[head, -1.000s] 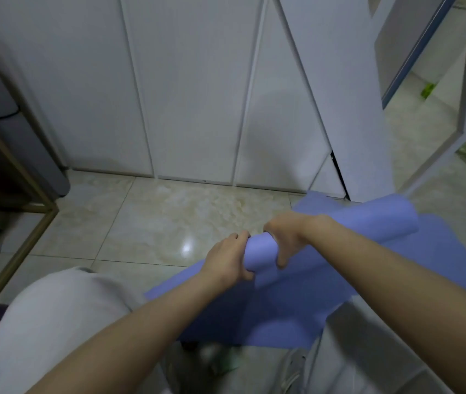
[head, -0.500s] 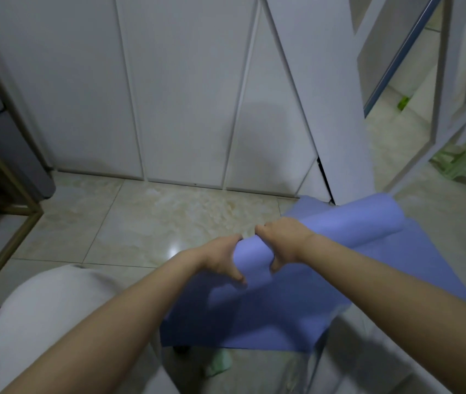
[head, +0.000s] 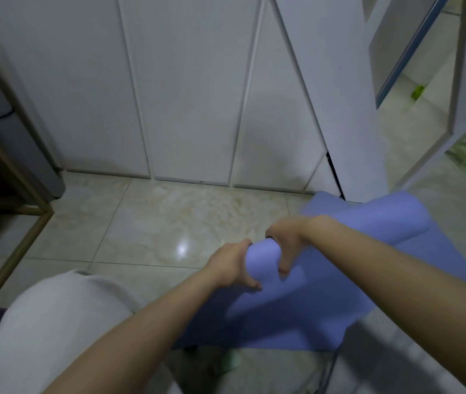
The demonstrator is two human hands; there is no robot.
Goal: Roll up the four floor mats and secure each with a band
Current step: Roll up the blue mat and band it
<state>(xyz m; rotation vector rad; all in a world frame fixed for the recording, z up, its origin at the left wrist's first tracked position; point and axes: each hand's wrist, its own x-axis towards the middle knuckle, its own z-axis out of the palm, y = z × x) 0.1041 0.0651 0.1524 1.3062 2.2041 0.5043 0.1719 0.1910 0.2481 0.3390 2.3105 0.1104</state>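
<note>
A: Well, start at your nine o'clock. There's only the shelf frame (head: 20,251), then your grey knee (head: 55,331) down at seven. Neither touches the job.

B: Right. Your left hand (head: 232,265) sits just below centre. Its fingers are curled round the near end of the roll (head: 368,223), with the thumb on the near side.

A: Your right hand (head: 288,240) is just beside it, toward two o'clock. It's draped over the top of the roll, fingers hooked behind and thumb down the near face. So both hands are gripping the roll.

B: The roll runs off toward three o'clock. The loose part of the mat (head: 297,317) lies on the tiles (head: 155,223) between four and six o'clock.

A: It looks like soft, light foam to me. You can expect it to bend, to spring open if you let go, and to skew at the ends.

B: So I'd spread your hands wider along the roll, not both at one end. Press down as you turn it. No band is in view, so you'll need a hand free to fetch one.
</note>
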